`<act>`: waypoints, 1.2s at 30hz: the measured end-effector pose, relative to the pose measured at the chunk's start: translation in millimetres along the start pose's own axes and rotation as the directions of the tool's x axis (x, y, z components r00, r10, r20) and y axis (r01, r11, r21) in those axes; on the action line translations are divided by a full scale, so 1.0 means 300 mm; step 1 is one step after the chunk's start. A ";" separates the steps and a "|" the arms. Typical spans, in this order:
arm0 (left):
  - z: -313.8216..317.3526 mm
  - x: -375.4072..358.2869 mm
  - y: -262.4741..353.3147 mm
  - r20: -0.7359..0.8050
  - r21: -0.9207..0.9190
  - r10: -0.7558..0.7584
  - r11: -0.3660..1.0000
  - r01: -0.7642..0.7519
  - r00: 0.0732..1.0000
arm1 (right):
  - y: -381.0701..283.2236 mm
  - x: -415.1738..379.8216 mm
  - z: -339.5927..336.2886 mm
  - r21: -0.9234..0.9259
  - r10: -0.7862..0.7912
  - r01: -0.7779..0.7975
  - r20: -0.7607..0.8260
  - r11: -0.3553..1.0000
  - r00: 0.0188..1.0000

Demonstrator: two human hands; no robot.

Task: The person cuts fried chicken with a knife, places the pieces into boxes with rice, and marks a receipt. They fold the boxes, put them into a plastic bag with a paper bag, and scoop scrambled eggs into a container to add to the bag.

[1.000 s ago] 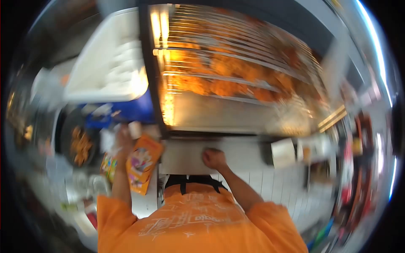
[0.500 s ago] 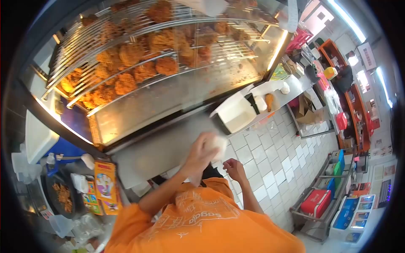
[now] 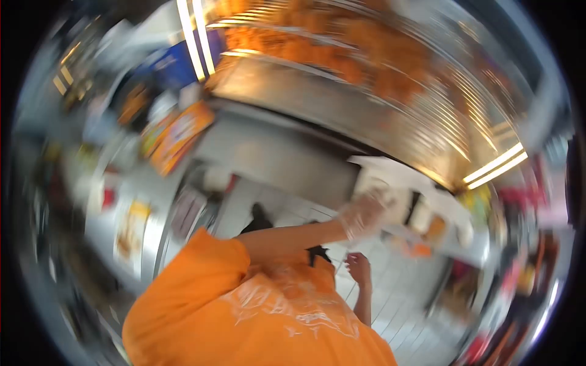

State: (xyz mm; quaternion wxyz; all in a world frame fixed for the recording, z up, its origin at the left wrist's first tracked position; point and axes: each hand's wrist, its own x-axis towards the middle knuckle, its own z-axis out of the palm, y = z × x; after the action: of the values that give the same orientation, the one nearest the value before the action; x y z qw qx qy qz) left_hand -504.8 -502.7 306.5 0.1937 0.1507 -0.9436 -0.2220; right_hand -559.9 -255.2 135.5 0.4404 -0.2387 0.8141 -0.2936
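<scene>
The left hand [image 3: 365, 213], in a clear plastic glove (blurred by motion), was found at the open white box [image 3: 373, 173]; whether its fingers gripped anything could not be determined. The box stood at the front edge of the display case [image 3: 287, 79], with a brown piece [image 3: 436, 229] to its right. The right hand [image 3: 358, 268] hung above the tiled floor [image 3: 390, 305], its fingers partly curled, closure indeterminable.

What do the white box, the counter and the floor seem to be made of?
Box: perhaps matte card, its walls thin and white; blur leaves plastic possible. Counter: probably satin steel; grey with soft shine. Floor: likely smooth ceramic tile; pale, with straight joints.
</scene>
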 end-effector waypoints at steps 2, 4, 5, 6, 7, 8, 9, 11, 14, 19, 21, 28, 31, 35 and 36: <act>-0.184 -0.169 -0.014 0.181 -0.078 -0.123 0.987 0.138 0.976 | -0.019 0.074 -0.019 -0.067 0.021 -0.011 0.142 0.998 0.990; -0.237 -0.417 -0.067 0.130 -0.135 -0.441 0.880 0.456 0.888 | -0.176 0.112 0.007 -0.181 -0.010 0.065 0.291 0.981 0.957; -0.258 -0.558 -0.135 0.040 -0.133 -0.512 0.848 0.512 0.858 | -0.203 0.137 0.029 -0.133 -0.021 0.066 0.314 0.989 0.949; -0.254 -0.728 -0.207 -0.037 -0.143 -0.563 0.821 0.553 0.826 | -0.234 0.146 0.046 -0.083 -0.017 0.046 0.323 0.996 0.946; -0.219 -0.930 -0.283 -0.113 0.073 -0.595 0.794 0.604 0.796 | -0.295 0.146 0.072 -0.107 -0.038 0.081 0.361 0.991 0.932; -0.315 -1.062 -0.306 -0.059 -0.039 -0.851 0.524 0.851 0.522 | -0.377 0.134 0.120 -0.133 -0.085 0.146 0.385 0.980 0.919; -0.356 -1.203 -0.309 -0.185 -0.045 -0.926 0.344 0.938 0.330 | -0.432 0.147 0.154 -0.148 -0.136 0.214 0.415 0.966 0.899; -0.470 -1.501 -0.295 -0.373 -0.048 -0.914 0.193 0.980 0.162 | -0.533 0.181 0.245 -0.194 -0.146 0.286 0.528 0.938 0.837; -0.534 -2.014 -0.445 -0.705 0.030 -0.708 -0.085 0.996 -0.039 | -0.757 0.181 0.474 -0.270 -0.153 0.450 0.693 0.851 0.704; -0.913 -2.348 -0.621 -0.779 -0.266 -0.399 -0.488 0.832 -0.483 | -1.034 0.050 0.940 -0.122 -0.253 0.511 0.758 0.851 0.601; -0.807 -2.563 -0.755 -0.671 -0.231 -0.575 -0.438 0.869 -0.468 | -0.994 -0.006 1.043 -0.106 -0.260 0.487 0.738 0.867 0.623; -0.829 -1.848 -0.602 -0.268 -0.752 -0.943 0.078 0.655 -0.195 | -0.514 -0.300 0.694 -0.388 -0.150 0.263 0.298 0.883 0.943; -0.673 -1.441 -0.530 -0.018 -0.956 -0.919 0.132 0.262 0.395 | -0.204 -0.403 0.550 -0.525 0.026 -0.085 -0.120 0.847 0.992; -0.349 -0.962 -0.439 0.293 -0.812 -0.475 0.334 0.479 0.829 | -0.053 -0.485 0.511 -0.011 0.304 -0.309 -0.154 0.951 0.940; -0.260 -0.804 -0.351 0.258 -0.771 -0.422 0.452 0.448 0.869 | 0.041 -0.459 0.494 0.085 0.280 -0.272 -0.109 0.959 0.954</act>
State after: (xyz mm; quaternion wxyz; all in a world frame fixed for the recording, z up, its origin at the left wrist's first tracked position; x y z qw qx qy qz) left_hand -237.9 -531.7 248.6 0.1635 0.2777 -0.6666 -0.6722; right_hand -365.8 -197.1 141.2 0.4353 -0.0891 0.8539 -0.2711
